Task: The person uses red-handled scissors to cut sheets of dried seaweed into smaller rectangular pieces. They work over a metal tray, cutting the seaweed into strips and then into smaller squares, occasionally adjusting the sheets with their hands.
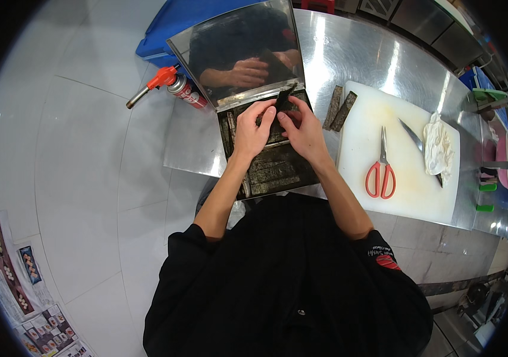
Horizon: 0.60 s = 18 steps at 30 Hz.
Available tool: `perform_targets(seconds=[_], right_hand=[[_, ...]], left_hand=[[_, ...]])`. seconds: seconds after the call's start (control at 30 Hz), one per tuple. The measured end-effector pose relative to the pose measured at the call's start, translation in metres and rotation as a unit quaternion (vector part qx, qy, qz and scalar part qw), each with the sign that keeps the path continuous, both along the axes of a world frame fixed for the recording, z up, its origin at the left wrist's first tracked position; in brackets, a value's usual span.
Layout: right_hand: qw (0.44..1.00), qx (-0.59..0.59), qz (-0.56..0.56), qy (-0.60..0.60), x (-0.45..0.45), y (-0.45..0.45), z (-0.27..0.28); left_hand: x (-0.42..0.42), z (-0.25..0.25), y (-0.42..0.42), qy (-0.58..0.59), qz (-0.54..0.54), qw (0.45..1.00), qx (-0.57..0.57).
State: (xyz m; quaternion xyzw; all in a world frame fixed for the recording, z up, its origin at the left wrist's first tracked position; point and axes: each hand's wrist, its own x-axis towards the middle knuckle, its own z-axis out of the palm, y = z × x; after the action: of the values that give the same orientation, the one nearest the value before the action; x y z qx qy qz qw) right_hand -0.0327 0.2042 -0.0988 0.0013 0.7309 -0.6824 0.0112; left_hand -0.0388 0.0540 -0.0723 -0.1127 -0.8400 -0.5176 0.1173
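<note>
A dark strip of nori [285, 95] stands tilted between my two hands, above an open metal nori box [260, 195]. My left hand [254, 127] has its thumb and fingers at the strip's left side. On the other side, my right hand [303, 129] touches it with its fingertips, thumb pointing inward. The box's shiny hinged lid [218, 51] is raised and mirrors my hands. Inside lie more nori pieces [274, 172], with several narrow strips nearest me. My hands cover part of the box's middle.
Two nori strips [339, 109] lie by a white cutting board [356, 187]. Red-handled scissors [383, 165], a knife [411, 134] and a crumpled white cloth [438, 145] over the knife rest on it. A blowtorch [169, 85] stands left of the box on the steel table [191, 143].
</note>
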Motion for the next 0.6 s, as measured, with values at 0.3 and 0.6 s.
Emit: perform_targets(seconds=[0.3, 0.6], right_hand=[[1.0, 0.027, 0.016, 0.001, -0.002, 0.001, 0.0], [0.988, -0.12, 0.003, -0.093, -0.008, 0.006, 0.0]], left_hand=[[0.0, 0.008, -0.004, 0.024, -0.025, 0.999, -0.04], [-0.001, 0.011, -0.013, 0.072, -0.052, 0.989, -0.122]])
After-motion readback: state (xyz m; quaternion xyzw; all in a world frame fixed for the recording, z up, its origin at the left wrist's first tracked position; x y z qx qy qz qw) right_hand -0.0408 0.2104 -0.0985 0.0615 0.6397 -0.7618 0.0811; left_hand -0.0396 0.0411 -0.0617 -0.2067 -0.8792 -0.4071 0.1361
